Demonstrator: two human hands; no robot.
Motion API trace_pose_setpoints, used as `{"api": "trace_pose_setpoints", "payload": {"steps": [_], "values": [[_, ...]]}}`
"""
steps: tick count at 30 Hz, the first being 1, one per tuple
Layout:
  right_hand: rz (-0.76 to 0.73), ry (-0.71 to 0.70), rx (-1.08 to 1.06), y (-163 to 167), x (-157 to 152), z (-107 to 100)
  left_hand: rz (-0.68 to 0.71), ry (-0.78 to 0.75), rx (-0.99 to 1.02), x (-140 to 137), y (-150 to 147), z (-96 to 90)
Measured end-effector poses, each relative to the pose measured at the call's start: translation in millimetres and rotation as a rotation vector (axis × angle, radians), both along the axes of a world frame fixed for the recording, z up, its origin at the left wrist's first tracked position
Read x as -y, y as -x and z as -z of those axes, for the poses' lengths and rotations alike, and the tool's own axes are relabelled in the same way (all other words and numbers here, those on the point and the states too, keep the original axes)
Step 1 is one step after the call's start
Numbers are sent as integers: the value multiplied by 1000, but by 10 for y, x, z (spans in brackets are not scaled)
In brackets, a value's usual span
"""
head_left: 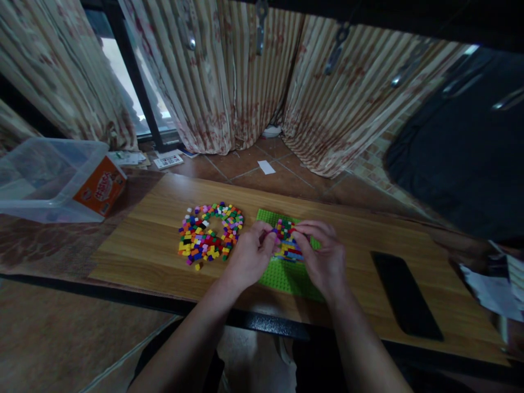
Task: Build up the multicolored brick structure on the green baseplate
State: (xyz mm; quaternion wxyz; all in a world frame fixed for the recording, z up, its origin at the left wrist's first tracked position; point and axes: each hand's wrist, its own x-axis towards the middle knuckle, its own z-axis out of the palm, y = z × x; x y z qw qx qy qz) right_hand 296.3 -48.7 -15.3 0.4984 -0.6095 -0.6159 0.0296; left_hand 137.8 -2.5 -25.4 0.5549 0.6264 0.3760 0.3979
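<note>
A green studded baseplate [282, 277] lies on the wooden board in front of me. Small coloured bricks [290, 251], yellow, blue and red among them, form a cluster on its middle. My left hand [251, 254] is at the cluster's left side, thumb and finger pinched on a small purple brick [275, 233]. From the other side, my right hand [325, 254] reaches in with its fingertips closed at the cluster's upper right edge. Red shows at those fingertips, but whether they hold a separate brick is hidden. Left of the plate, loose coloured bricks [196, 240] are spread in a rough ring.
A black flat slab [406, 295] lies on the wooden board [139, 240] at right. A clear plastic bin [49, 204] with an orange label stands at far left. Papers [493, 289] lie at the right edge. Striped curtains [229, 82] hang behind.
</note>
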Motion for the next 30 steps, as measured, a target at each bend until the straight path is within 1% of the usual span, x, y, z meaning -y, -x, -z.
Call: {"api": "trace_pose_setpoints", "payload": {"steps": [2, 5, 10, 14, 18, 23, 30], "values": [[31, 24, 34, -113, 6, 19, -24, 55, 2, -21, 18, -13], [13, 82, 106, -199, 22, 32, -59, 87, -23, -49, 41, -32], [-66, 124, 182, -169, 39, 35, -66, 37, -78, -66, 50, -19], [-66, 137, 217, -156, 32, 61, -60, -7, -113, -69, 52, 6], [-46, 155, 202, -136, 15, 74, -50, -17, -123, -67, 55, 15], [0, 144, 122, -106, -12, 98, -47, -28, -128, -64, 53, 22], [-20, 158, 93, -104, -16, 112, -54, -59, -163, -69, 56, 41]]}}
